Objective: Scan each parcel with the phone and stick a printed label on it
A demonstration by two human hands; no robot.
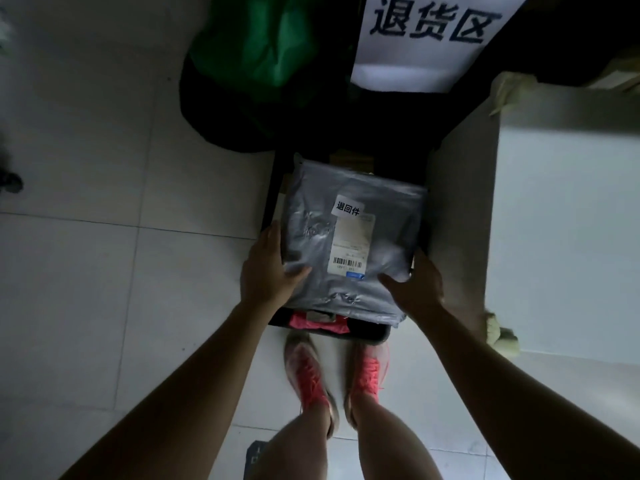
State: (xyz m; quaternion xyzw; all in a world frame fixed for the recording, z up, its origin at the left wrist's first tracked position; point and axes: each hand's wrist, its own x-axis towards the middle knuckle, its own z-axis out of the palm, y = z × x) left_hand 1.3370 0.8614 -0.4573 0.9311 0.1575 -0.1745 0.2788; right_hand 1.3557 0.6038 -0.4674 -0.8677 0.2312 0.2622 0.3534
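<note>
A grey plastic parcel point(360, 292) is held flat in front of me over a dark bin point(377, 336). My left hand point(268, 271) grips its left edge, thumb on top. My right hand point(417, 284) grips its right edge, thumb on the near corner. On the parcel's top is a white shipping label with a barcode point(349, 251), and a small white sticker with black characters point(348, 208) is stuck at the label's upper left. No phone is visible.
Something pink point(318, 323) lies in the bin under the parcel. A green bag point(263, 46) and a white sign with large characters point(433, 29) stand behind. A white table point(568, 220) is at the right. My feet in pink shoes point(369, 372) stand on the tiled floor.
</note>
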